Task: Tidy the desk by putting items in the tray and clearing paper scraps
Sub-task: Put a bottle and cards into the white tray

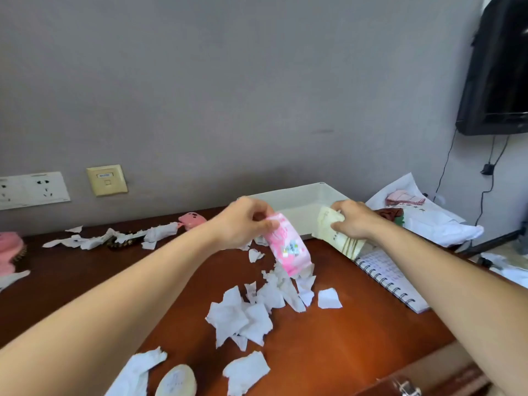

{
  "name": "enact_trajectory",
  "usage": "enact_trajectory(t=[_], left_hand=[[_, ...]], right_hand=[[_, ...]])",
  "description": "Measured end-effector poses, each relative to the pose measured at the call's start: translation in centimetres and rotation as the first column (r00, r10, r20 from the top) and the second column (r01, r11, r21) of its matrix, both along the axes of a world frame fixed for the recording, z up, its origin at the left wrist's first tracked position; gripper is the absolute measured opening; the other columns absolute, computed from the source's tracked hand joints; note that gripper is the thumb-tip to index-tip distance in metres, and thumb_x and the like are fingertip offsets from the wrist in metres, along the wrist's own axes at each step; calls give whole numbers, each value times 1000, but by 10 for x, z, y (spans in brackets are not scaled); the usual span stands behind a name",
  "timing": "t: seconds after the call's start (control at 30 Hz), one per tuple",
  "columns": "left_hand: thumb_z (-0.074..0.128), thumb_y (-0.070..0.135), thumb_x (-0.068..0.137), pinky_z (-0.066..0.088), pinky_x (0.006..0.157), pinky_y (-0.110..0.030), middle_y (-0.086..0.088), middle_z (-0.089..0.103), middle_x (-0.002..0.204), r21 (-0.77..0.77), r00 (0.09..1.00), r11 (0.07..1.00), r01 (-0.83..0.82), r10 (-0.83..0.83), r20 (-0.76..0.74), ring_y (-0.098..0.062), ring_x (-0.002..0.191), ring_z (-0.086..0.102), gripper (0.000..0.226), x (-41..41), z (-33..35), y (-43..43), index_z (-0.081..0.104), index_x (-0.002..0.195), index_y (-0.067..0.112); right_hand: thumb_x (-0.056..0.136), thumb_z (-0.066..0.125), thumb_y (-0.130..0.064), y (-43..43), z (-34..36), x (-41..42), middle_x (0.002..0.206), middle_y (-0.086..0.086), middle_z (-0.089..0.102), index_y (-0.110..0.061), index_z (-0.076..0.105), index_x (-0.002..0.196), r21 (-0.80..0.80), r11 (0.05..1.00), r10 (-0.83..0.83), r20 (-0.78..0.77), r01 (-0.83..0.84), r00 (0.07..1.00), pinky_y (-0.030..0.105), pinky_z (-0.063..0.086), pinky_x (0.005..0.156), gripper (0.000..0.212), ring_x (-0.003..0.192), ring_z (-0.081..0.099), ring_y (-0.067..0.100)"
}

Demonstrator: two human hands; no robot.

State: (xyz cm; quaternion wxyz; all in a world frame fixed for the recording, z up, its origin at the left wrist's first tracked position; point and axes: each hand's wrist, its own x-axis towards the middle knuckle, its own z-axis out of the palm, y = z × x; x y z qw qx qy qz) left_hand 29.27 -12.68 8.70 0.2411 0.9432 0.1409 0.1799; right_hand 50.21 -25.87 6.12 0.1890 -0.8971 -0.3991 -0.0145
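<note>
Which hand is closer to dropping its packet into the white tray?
Probably the right hand: its cream packet overlaps the tray front wall. The left hand holds the pink packet over the paper scraps.

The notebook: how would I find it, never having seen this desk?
On the brown desk, find the white tray by the wall. In front of its right end lies the notebook. Unlike the torn paper scraps around, it has a black wire spiral along one edge.
</note>
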Motion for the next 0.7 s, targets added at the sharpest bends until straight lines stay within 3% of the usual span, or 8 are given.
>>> enact_trajectory(t=[0.13,0.33,0.47,0.6,0.7], left_hand=[[58,20,92,51,82,-35,-9,71,96,40,995,998,-41,37,95,-24,87,65,17,30,25,21,67,96,7],[58,13,91,43,76,-24,-11,70,101,61,967,982,-177,162,197,-21,87,61,15,83,43,55,66,102,5],[56,13,93,41,73,-25,-13,69,103,13,946,968,-251,243,214,-21,84,58,9,113,39,82,57,101,11],[51,7,92,41,72,-26,-14,69,107,30,942,952,-305,297,154,-21,85,55,15,134,25,107,56,106,10],[49,3,91,44,70,-28,-15,67,108,49,944,945,-322,318,84,-24,86,56,18,145,12,125,58,105,10]], right_hand=[[88,55,-10,10,22,9,113,14,65,-8,61,112,166,986,3,-14,-1,1000,30,45,82,25,111,56,31],[87,56,-10,38,31,29,118,8,65,-16,60,117,322,947,0,-63,21,998,35,50,90,31,113,56,29],[88,57,-11,62,22,43,118,9,64,-16,58,121,341,940,26,-98,9,995,32,48,87,33,112,57,29],[89,57,-12,86,9,55,97,5,61,-17,56,123,325,946,62,-138,-14,988,32,50,82,34,100,61,27],[90,56,-12,103,-6,63,94,0,56,-18,52,127,300,953,96,-193,-34,977,30,49,79,37,90,59,23]])
